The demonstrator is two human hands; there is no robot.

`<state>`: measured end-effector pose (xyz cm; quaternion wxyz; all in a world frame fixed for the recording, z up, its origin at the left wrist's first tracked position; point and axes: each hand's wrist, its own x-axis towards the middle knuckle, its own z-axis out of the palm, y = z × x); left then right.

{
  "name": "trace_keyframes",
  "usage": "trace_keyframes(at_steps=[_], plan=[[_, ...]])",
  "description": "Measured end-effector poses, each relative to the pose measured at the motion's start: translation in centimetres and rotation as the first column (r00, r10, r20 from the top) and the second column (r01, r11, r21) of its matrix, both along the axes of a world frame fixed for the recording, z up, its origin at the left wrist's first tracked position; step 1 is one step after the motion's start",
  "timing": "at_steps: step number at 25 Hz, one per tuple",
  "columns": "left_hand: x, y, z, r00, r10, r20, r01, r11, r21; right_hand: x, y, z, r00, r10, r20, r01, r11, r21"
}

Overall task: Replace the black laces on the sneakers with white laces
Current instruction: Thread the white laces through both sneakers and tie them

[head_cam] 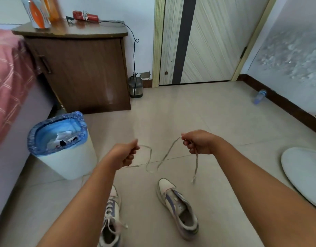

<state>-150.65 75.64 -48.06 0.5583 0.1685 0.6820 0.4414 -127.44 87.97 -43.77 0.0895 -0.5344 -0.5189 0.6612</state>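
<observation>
**White lace held up between both hands**

The left hand [126, 154] and the right hand [198, 142] each pinch the white lace [150, 157] with curled fingers, above the floor [171, 113]. The lace sags in a loop between them. Below, the left sneaker [111, 220] carries white laces; the right sneaker [178, 207] shows none. A bin [64, 157] stands at the left.
</observation>
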Motion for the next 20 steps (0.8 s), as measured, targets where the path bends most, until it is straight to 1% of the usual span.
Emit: trace_keyframes(at_steps=[1,2,4,5,9,12,14,17,20], plan=[[1.9,1.1,1.1,0.990,-0.035,0.135,0.031,0.999,0.032,-1.3,-0.6,-0.1,0.999,0.039,-0.003,-0.039,0.999,-0.005],[3.4,1.9,1.6,0.970,-0.075,0.229,0.066,0.997,0.045,-2.6,-1.1,0.0,0.997,0.073,-0.006,-0.073,0.997,0.001],[5.6,2.8,1.6,0.945,-0.097,0.313,0.088,0.995,0.040,-4.3,-2.1,0.1,0.991,0.133,0.002,-0.133,0.991,0.026],[6.1,3.1,1.4,0.945,-0.062,0.321,0.055,0.998,0.031,-4.9,-2.6,0.1,0.990,0.142,0.011,-0.142,0.989,0.038],[6.1,3.8,0.5,0.949,0.116,0.293,-0.120,0.993,-0.004,-5.8,-3.6,0.0,0.989,0.133,0.060,-0.137,0.988,0.074],[5.2,4.0,-0.4,0.923,0.250,0.294,-0.259,0.966,-0.009,-5.5,-3.6,0.2,0.968,0.217,0.127,-0.233,0.964,0.127],[3.2,3.7,-1.3,0.897,0.358,0.261,-0.366,0.930,-0.018,-4.6,-3.1,0.8,0.939,0.286,0.192,-0.316,0.937,0.150],[-0.7,2.5,-4.0,0.869,0.473,0.147,-0.467,0.881,-0.075,-1.7,-1.8,1.7,0.882,0.387,0.267,-0.425,0.899,0.101],[-3.1,1.4,-6.2,0.847,0.526,0.080,-0.516,0.848,-0.119,1.8,-0.8,1.8,0.825,0.458,0.331,-0.481,0.877,-0.016]])
